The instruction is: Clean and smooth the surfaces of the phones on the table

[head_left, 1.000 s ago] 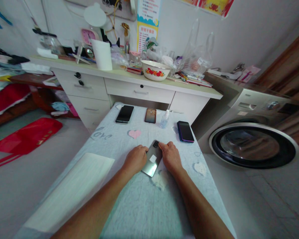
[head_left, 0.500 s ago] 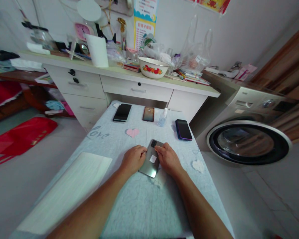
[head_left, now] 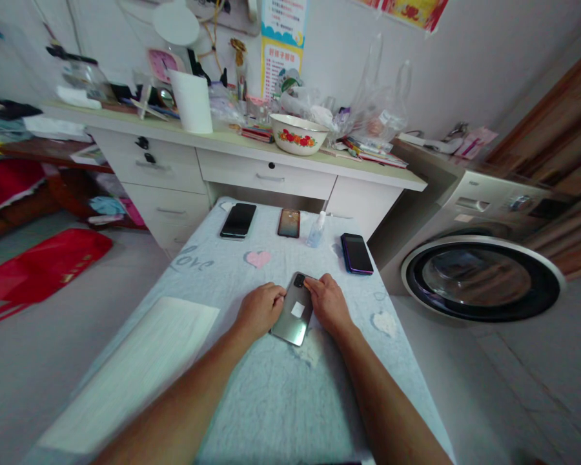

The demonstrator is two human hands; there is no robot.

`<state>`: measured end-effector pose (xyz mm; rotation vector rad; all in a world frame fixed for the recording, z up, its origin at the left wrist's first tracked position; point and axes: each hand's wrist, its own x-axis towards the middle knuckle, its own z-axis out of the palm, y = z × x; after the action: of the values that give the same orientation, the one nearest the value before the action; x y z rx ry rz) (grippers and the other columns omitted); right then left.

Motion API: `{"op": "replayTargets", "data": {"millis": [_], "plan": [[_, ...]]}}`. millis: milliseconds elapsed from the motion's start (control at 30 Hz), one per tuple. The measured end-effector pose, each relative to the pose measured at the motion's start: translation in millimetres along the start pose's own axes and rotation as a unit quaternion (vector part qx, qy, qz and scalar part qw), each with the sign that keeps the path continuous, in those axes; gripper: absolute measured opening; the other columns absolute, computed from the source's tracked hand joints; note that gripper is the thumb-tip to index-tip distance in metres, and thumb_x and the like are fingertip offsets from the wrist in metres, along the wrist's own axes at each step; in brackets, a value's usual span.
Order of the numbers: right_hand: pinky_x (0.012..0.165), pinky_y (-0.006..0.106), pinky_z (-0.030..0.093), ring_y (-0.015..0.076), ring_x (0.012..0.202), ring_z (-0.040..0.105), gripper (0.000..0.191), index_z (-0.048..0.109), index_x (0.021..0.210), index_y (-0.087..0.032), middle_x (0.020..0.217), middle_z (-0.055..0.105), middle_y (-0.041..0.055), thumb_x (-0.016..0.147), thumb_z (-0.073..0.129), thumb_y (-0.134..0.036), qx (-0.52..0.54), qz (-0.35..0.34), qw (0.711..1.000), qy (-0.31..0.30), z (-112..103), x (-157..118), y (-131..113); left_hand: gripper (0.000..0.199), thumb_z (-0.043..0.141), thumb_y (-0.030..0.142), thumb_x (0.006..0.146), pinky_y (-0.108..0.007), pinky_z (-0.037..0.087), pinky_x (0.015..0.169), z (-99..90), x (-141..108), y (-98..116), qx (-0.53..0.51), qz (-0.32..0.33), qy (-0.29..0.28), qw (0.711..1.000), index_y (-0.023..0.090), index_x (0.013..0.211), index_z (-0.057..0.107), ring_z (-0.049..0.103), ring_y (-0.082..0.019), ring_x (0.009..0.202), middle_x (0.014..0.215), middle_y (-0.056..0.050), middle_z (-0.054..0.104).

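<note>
A grey smartphone lies back up on the cloth-covered table, its camera block at the far end and a small white sticker on its back. My left hand is closed on the phone's left edge, thumb and fingers pinching it. From the right side, my right hand grips the upper edge, with a fingertip against the back near the camera block. Farther off lie a black phone, a smaller brownish phone and a dark phone with a purple-blue edge. A clear spray bottle stands among them.
A white folded cloth or paper sheet lies on the table's left. Behind stands a white desk bearing a flowered bowl, a paper roll and plastic bags. A washing machine is at the right, a red bag at the left.
My right fingertip has shifted slightly up and right on the phone's back, closer to the camera block. The left hand and the phone stay nearly in place.
</note>
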<state>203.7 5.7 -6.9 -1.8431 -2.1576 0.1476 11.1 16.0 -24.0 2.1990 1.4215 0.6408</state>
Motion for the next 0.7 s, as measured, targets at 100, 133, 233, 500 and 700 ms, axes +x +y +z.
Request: {"op": "replayTargets", "data": {"millis": [100,133,233,500,700], "plan": [[0.075,0.026,0.034,0.017,0.08,0.049,0.035,0.066,0.114,-0.026,0.088,0.053,0.0052,0.099,0.035,-0.029,-0.008,0.011,1.0,0.012,3,3,0,0.023,0.047,0.016,0.084,-0.026,0.043,0.076,0.8,0,-1,-0.002,0.002,-0.003,1.0,0.02,0.093,0.067,0.06,-0.015,0.085,0.088,-0.003,0.065],[0.076,0.026,0.034,0.0172,0.081,0.049,0.034,0.066,0.114,-0.026,0.089,0.053,0.0053,0.099,0.036,-0.029,-0.01,0.014,1.0,0.016,4,4,0,0.023,0.047,0.016,0.084,-0.026,0.043,0.076,0.9,0,-1,-0.001,0.001,-0.002,1.0,0.02,0.094,0.068,0.06,-0.015,0.084,0.088,-0.003,0.065],[0.076,0.026,0.034,0.0176,0.082,0.049,0.033,0.067,0.112,-0.026,0.089,0.053,0.0054,0.098,0.037,-0.029,-0.014,0.018,0.999,0.024,7,8,0,0.024,0.047,0.017,0.084,-0.026,0.043,0.076,0.4,0,0,0.001,-0.002,-0.003,1.0,0.02,0.095,0.068,0.06,-0.015,0.084,0.088,-0.003,0.065],[0.077,0.025,0.035,0.017,0.083,0.049,0.036,0.067,0.108,-0.024,0.089,0.053,0.0054,0.1,0.033,-0.031,-0.004,0.001,1.0,0.008,7,15,3,0.025,0.046,0.016,0.084,-0.026,0.043,0.076,-1.5,-1,2,-0.005,-0.006,-0.006,1.0,0.02,0.096,0.069,0.06,-0.015,0.084,0.089,-0.004,0.065],[0.078,0.025,0.035,0.0167,0.082,0.049,0.036,0.068,0.108,-0.023,0.089,0.053,0.0057,0.099,0.035,-0.031,0.003,-0.005,1.0,-0.022,0,18,2,0.027,0.046,0.015,0.084,-0.026,0.043,0.076,-0.7,-1,0,-0.006,-0.009,-0.007,1.0,0.021,0.097,0.069,0.06,-0.015,0.084,0.09,-0.003,0.066]]}}
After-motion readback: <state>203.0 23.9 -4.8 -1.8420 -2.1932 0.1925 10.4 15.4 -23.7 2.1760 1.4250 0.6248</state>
